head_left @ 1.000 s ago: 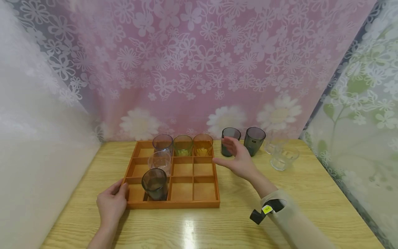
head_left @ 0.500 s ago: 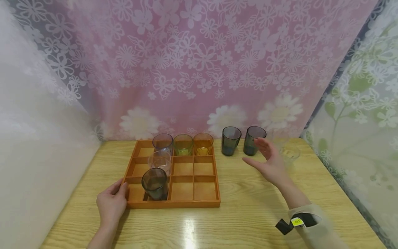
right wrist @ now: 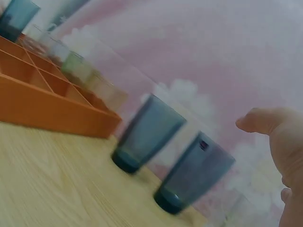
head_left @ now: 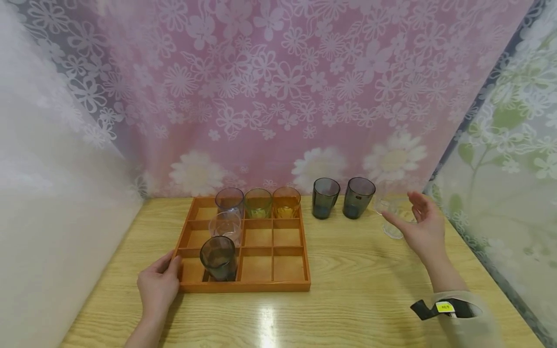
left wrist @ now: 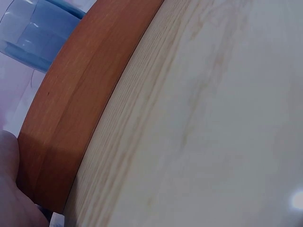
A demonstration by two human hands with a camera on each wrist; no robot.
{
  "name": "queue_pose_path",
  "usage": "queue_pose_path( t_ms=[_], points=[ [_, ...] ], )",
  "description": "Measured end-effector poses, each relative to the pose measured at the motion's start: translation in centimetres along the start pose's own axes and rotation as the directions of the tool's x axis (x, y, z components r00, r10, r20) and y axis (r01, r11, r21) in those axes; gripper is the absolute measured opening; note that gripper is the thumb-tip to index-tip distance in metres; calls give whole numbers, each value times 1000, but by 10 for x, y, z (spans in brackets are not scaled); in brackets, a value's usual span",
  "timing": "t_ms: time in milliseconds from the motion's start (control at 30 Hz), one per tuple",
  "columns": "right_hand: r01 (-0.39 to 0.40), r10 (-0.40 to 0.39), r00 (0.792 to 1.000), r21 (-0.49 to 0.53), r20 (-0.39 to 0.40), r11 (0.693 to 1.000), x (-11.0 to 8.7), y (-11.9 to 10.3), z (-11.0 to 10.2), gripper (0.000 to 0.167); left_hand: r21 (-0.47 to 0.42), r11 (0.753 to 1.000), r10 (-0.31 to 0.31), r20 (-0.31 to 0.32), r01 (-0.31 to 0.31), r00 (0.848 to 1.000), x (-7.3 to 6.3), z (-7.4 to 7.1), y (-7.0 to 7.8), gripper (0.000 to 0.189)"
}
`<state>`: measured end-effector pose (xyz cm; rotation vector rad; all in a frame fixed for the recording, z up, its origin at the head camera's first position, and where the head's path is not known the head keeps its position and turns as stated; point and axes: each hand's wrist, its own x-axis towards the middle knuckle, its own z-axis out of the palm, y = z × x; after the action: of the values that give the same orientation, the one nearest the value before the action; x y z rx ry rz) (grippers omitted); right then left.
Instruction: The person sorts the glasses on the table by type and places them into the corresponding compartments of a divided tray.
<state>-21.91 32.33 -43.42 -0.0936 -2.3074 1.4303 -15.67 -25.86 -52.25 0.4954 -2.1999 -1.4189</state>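
Note:
My left hand grips the near left corner of a divided wooden tray, thumb over its wall. A smoky dark glass stands in the tray's front row, with a clear glass behind it. Along the back row are a purplish glass, a green glass and an amber glass. Far to the right, my right hand holds nothing, its thumb and fingers spread apart. It partly covers a faceted clear glass on the table in the head view.
Two dark grey-blue glasses stand upright right of the tray, near the back curtain. Another clear glass sits just behind the one by my right hand. Floral curtains also border the wood-grain table on both sides.
My right hand has moved right, from in front of the nearer dark glass, past the other one, to the clear glasses. The left hand and tray have stayed put.

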Motion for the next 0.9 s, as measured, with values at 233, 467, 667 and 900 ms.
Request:
queue_pose_path(
  t_ms=[233,467,667,900],
  points=[
    [-57,57,998,-48,0,997,10,22,-15,100,9,1000,8,4,-8,1000,1,0,0,29],
    [-160,161,987,-59,15,985,14,41,-12,115,20,1000,11,-17,-10,1000,1,0,-2,27],
    [-274,273,962,22,27,962,17,59,-8,120,11,1000,9,-7,-9,1000,1,0,-3,29],
    [-297,294,955,68,50,953,18,78,-5,114,25,1000,10,-9,-10,1000,0,1,-1,28]
  ],
)
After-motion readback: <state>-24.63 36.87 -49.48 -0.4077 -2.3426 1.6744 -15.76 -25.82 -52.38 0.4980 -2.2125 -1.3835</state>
